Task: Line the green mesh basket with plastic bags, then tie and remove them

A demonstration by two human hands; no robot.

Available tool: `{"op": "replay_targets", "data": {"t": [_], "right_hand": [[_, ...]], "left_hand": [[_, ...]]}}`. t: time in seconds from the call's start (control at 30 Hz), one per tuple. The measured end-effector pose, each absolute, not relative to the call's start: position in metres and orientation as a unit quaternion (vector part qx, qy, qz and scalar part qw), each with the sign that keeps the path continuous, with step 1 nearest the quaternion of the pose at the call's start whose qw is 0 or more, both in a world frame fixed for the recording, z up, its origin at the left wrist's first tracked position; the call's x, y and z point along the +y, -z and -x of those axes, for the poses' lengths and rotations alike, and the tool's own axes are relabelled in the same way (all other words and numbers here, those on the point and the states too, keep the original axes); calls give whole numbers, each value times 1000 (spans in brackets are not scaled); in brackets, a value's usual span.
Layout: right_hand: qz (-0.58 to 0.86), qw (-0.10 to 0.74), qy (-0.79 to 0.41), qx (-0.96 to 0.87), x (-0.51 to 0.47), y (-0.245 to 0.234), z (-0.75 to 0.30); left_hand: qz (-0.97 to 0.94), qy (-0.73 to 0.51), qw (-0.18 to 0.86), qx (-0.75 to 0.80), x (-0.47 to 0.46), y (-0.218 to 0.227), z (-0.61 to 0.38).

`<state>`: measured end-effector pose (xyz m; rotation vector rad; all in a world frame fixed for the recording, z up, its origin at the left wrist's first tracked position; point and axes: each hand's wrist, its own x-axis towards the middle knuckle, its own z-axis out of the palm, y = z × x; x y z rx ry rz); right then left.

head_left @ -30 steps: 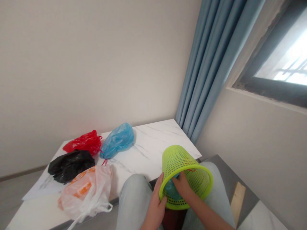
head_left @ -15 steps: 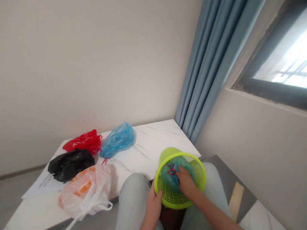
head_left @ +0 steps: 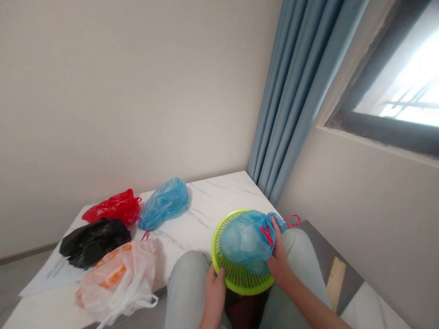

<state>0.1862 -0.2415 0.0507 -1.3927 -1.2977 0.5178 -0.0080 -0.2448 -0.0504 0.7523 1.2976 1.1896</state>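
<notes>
Fingers (head_left: pixel 275 230) of the right hand (head_left: pixel 279 260) pinch the gathered edge of a blue drawstring bin bag (head_left: pixel 243 240) at the rim of a lime-green mesh wastebasket (head_left: pixel 236 278). The left hand (head_left: pixel 215 292) grips that rim at 8 o'clock, its fingers (head_left: pixel 219 275) pressed together. The wastebasket sits over the person's knees in pale jeans (head_left: pixel 300 256), its mouth facing the camera.

A bright window (head_left: pixel 394 87) and blue curtain (head_left: pixel 291 91) rise at 1 o'clock from the wastebasket, and a white marble-look table (head_left: pixel 212 203) spreads from 9 to 12 o'clock. On it, at 9 to 10 o'clock, lie a white-and-orange carrier bag (head_left: pixel 116 285), a black bag (head_left: pixel 94 242), a red bag (head_left: pixel 111 208) and a tied blue bag (head_left: pixel 164 203).

Compared with the earlier frame, the bin bag now billows over the rim instead of sitting deep inside, hiding the upper mesh. Its red drawstring loop (head_left: pixel 292 221) now sticks out past the rim at 2 o'clock.
</notes>
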Motion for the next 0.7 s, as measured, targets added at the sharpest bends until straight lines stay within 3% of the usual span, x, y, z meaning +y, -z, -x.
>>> {"op": "replay_targets", "data": {"t": [0.17,0.4,0.7], "right_hand": [[602,562,-209,-528,-255,-72,-202],[632,484,-248,-552,-271,-95,-224],[635,470,-254,-558,-274,-99,-230]], "left_hand": [[-285,-513,565,580,-221,39,10],[-229,-518,515,643,-167,22,14],[-240,-546,524,608,-132,21,4]]}}
